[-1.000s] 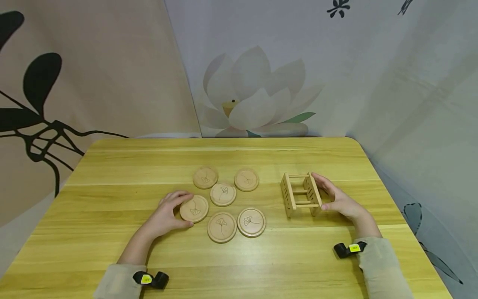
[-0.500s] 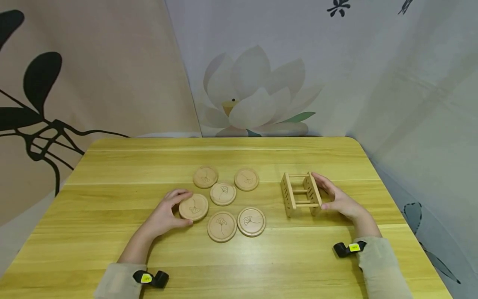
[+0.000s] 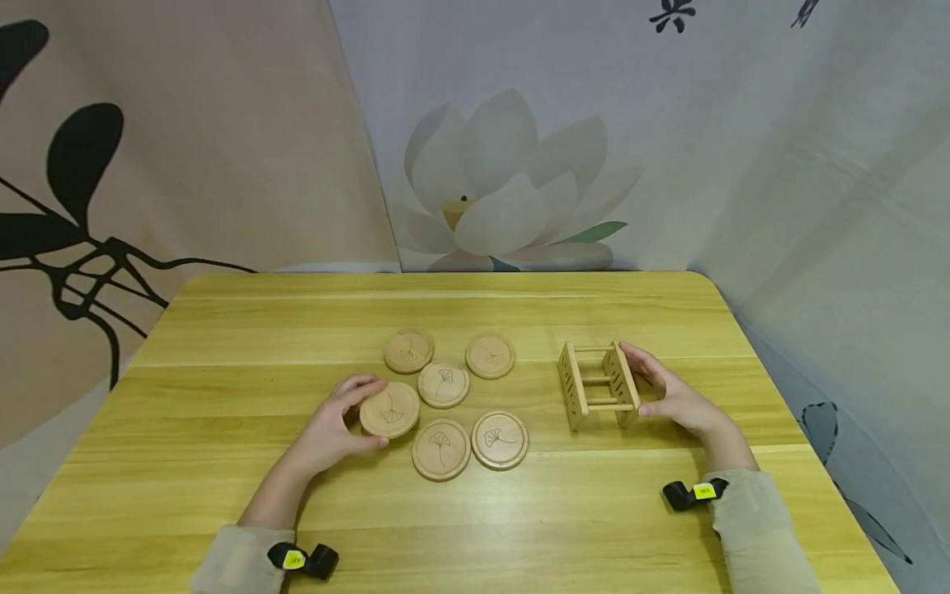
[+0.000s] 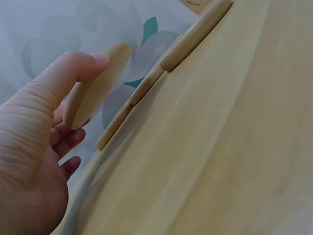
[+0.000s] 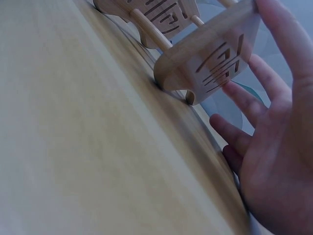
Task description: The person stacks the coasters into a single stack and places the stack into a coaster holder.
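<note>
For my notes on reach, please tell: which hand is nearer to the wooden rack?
Right. The right hand touches the wooden rack at its right side panel. The left hand is farther off, to the rack's left, pinching a coaster, with other coasters between.

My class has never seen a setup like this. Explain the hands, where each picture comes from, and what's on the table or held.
These are a person's bare left hand and right hand, with a camera on each wrist. The wide picture comes from another camera, on the head; the tilted close-ups come from the wrists. Five engraved wooden discs lie on the table, left of a small rack. The left hand pinches a sixth disc above the table; the right hand holds the rack's side.
</note>
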A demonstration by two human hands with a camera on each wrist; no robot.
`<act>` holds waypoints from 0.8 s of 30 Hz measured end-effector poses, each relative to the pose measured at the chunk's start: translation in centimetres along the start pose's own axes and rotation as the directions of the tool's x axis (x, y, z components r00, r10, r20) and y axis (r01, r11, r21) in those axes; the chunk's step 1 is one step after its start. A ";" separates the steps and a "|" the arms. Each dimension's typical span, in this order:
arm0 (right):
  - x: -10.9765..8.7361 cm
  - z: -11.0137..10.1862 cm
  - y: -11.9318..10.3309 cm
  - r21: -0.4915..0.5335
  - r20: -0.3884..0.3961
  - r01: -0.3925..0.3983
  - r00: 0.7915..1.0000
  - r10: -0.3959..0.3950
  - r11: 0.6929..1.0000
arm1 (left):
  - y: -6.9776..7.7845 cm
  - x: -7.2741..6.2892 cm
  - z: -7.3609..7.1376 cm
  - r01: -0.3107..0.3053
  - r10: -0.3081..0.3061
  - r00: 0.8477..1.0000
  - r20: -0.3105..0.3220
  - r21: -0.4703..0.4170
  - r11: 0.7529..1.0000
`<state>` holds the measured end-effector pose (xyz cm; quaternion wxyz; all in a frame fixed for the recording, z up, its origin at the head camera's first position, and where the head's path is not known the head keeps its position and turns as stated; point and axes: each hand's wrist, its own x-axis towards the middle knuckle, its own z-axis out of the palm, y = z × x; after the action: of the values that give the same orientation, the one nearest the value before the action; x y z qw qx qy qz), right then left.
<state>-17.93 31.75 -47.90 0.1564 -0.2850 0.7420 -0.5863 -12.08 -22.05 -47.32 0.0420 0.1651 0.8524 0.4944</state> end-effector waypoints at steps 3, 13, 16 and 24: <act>0.0 0.0 -0.1 -0.001 0.000 -0.002 1.000 0.002 1.000 | 0.2 0.0 0.4 -0.016 0.016 1.000 -0.002 -0.009 1.000; 0.1 0.0 -0.1 0.003 -0.002 -0.001 1.000 0.001 1.000 | 1.1 -0.2 2.0 -0.026 0.029 0.999 0.041 -0.070 0.997; 0.1 0.0 0.0 0.005 0.000 0.000 1.000 0.000 1.000 | 1.4 -0.2 2.5 -0.039 0.042 0.998 0.052 -0.053 0.998; 0.0 -0.1 0.0 0.000 -0.001 -0.002 1.000 0.002 1.000 | 2.1 -0.4 3.4 -0.082 0.085 0.993 0.083 -0.033 0.996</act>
<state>-17.97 31.80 -47.91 0.1566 -0.2839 0.7423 -0.5864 -10.42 -18.40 -47.28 0.0597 0.2208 0.8349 0.5007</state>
